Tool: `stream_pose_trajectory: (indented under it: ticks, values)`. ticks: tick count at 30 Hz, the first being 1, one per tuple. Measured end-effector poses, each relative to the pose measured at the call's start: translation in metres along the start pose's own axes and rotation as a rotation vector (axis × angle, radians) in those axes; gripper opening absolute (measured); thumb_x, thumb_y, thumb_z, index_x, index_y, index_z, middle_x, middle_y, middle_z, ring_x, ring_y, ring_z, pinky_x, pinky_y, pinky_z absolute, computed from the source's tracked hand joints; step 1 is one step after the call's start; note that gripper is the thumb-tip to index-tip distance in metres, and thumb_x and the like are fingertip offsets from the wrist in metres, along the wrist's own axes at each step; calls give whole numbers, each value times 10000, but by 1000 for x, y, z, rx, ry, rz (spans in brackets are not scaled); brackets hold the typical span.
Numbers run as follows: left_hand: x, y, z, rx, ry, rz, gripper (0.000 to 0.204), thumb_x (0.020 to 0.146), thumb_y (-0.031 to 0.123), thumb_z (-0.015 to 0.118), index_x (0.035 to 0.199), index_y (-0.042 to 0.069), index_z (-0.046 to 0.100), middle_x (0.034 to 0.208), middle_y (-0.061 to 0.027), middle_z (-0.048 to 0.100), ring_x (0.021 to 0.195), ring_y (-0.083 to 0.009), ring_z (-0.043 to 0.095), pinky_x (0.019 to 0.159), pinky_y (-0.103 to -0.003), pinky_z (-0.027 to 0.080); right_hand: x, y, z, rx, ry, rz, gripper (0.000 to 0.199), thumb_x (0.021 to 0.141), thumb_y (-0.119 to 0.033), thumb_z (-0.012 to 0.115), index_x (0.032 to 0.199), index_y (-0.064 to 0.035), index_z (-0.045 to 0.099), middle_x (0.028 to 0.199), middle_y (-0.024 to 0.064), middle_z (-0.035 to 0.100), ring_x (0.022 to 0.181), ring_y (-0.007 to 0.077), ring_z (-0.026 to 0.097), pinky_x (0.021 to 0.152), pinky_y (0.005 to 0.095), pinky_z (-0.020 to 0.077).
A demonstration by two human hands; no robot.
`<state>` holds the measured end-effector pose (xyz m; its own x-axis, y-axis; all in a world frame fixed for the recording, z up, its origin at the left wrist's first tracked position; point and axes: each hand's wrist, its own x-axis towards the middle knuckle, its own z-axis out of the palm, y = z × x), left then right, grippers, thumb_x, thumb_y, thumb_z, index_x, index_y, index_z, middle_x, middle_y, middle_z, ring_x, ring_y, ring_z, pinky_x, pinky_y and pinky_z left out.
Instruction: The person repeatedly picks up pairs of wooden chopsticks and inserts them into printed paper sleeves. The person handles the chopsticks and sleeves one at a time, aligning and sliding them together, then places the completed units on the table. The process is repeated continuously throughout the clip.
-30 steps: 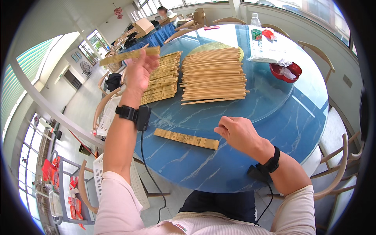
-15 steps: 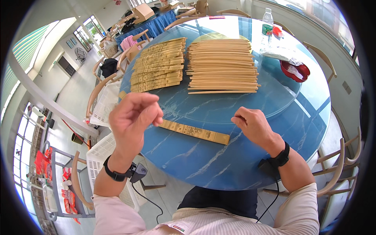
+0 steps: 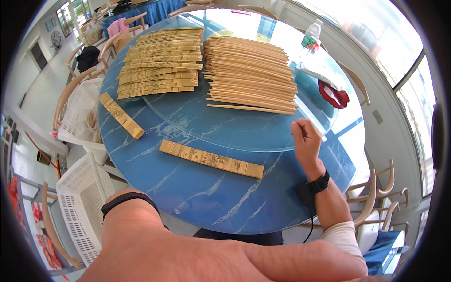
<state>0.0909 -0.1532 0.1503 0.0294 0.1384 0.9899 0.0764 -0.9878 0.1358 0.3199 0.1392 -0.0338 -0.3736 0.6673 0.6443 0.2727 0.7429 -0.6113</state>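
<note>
My left hand (image 3: 202,263) fills the bottom of the view, very close up. Its thumb stretches to the right, while the other fingers are cut off. Above the table's right side, my right hand (image 3: 307,141) has its fingers curled in, with nothing seen in them. A flat gold printed paper sleeve (image 3: 211,159) lies alone on the blue marbled table (image 3: 197,202). Another gold strip (image 3: 121,115) rests slantwise by the left edge. Farther back, many gold sleeves (image 3: 162,63) lie overlapped beside a broad pile of wooden chopsticks (image 3: 251,75).
A clear bottle (image 3: 311,37) and a red dish (image 3: 332,94) stand at the far right of the glass turntable. White plastic crates (image 3: 82,207) are at the left below the table. Wooden chairs (image 3: 371,202) surround it.
My left hand has come up off the table area close to the view, uncovering the left gold strip. The view has shifted. My right hand stays curled, its forearm now more upright.
</note>
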Motion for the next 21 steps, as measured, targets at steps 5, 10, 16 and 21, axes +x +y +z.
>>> stream_pose_trajectory:
  ticks: [5, 10, 16, 21]
  values:
    - [-9, -7, -15, -92, 57, 10, 132, 1025, 147, 712, 1050, 17, 709, 920, -86, 729, 827, -204, 669, 742, -299, 524, -6, 17, -9, -77, 5, 72, 88, 1038, -58, 699, 967, -13, 674, 763, -5, 648, 683, 58, 579, 623, 226, 468]
    - [-11, -14, -34, -154, 102, 21, 124, 1020, 159, 710, 1024, 35, 705, 915, -72, 719, 828, -197, 650, 756, -295, 508, 7, 10, -14, 73, -25, 398, 82, 1009, -75, 713, 976, -1, 696, 801, 1, 666, 751, 77, 610, 695, 248, 501]
    - [-7, -29, -45, -230, 146, 15, 119, 1015, 173, 709, 994, 56, 701, 908, -56, 706, 829, -188, 628, 773, -291, 490, 7, 21, -24, 137, 25, 406, 97, 1003, -87, 720, 982, 4, 692, 825, 11, 671, 753, 88, 613, 695, 260, 511]
    - [-5, -39, -45, -254, 170, 0, 119, 1010, 185, 707, 968, 74, 698, 902, -43, 695, 829, -180, 609, 787, -287, 474, 10, 21, -24, 157, 28, 427, 87, 1000, -80, 717, 988, 1, 690, 838, 13, 675, 755, 86, 613, 692, 261, 514]
